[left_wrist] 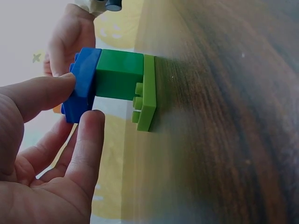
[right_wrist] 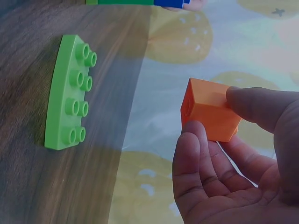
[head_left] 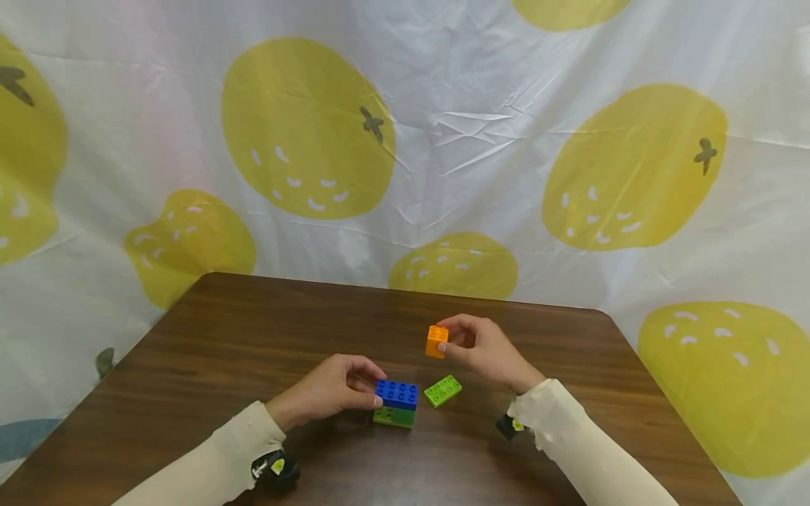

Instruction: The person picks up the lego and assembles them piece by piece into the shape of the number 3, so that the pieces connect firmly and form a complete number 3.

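My left hand (head_left: pixel 332 390) pinches one end of a blue brick (head_left: pixel 397 393) between thumb and fingers. That brick sits on a green brick (left_wrist: pixel 120 74), which stands on one end of a flat lime-green plate brick (left_wrist: pixel 148 95) on the table; some of the plate's studs show bare beside it. Up and to the right, my right hand (head_left: pixel 484 349) holds a small orange brick (head_left: pixel 436 341) above the table, thumb on one side and fingertips on the other. Between the hands lies a second lime-green plate brick (right_wrist: pixel 67 95), studs up, just right of the stack.
The dark wood-grain table (head_left: pixel 304 316) has rounded far corners. Behind it hangs a white curtain (head_left: pixel 455 140) printed with yellow fruit. Each wrist wears a small black camera, and pale sleeves (head_left: pixel 211 457) cover the forearms.
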The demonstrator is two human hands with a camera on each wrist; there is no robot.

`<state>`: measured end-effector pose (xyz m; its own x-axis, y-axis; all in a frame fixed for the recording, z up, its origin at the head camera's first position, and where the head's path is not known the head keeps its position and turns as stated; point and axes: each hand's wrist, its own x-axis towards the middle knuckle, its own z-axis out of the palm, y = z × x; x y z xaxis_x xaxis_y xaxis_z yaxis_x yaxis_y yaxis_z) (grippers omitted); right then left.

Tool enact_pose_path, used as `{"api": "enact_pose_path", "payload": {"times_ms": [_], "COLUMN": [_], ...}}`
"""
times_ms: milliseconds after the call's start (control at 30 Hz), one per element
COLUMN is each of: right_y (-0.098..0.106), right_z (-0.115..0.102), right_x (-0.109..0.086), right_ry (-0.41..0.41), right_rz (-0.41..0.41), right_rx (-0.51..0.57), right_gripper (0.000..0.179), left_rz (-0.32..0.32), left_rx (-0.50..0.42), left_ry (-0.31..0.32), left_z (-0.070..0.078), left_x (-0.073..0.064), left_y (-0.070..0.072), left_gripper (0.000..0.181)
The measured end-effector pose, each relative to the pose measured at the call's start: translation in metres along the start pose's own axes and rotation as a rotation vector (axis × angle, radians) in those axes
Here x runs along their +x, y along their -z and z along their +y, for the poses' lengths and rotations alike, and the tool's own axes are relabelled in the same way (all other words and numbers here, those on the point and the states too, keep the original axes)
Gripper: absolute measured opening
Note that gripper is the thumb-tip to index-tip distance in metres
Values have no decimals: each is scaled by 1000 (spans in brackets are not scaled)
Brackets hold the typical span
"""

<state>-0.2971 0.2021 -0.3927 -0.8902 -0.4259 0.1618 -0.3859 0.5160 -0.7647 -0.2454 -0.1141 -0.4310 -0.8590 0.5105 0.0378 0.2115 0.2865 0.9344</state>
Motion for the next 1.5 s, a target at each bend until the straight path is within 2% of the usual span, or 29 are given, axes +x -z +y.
{"api": "enact_pose_path", "payload": {"times_ms": [300, 567, 800, 967, 1167, 1500], "right_y": [-5, -9, -14, -17, -22, -32], "right_z": [-16, -35, -50, -58, -59, -54], "right_x": [-7, -14, -24, -29, -32, -35], "right_ry": [66, 120, 155, 177, 218, 202], "right_rz": [-16, -63, -116, -119, -116, -155], "right_rx": [9, 5, 55, 53, 31, 47], "right_gripper": [37, 38, 37, 38, 38, 34], "left_rz": [7, 3, -6, -7, -12, -11], "left_rx": [11, 24, 22, 21, 17, 2], "left_ry": [0, -10, -11, -4, -3, 23], "left_z": [1, 4, 7, 7, 4, 1], "left_x": [1, 3, 4, 4, 3, 0], "left_y": [2, 8, 9, 10, 7, 2], "left_gripper": [32, 32, 33, 32, 33, 33]}}
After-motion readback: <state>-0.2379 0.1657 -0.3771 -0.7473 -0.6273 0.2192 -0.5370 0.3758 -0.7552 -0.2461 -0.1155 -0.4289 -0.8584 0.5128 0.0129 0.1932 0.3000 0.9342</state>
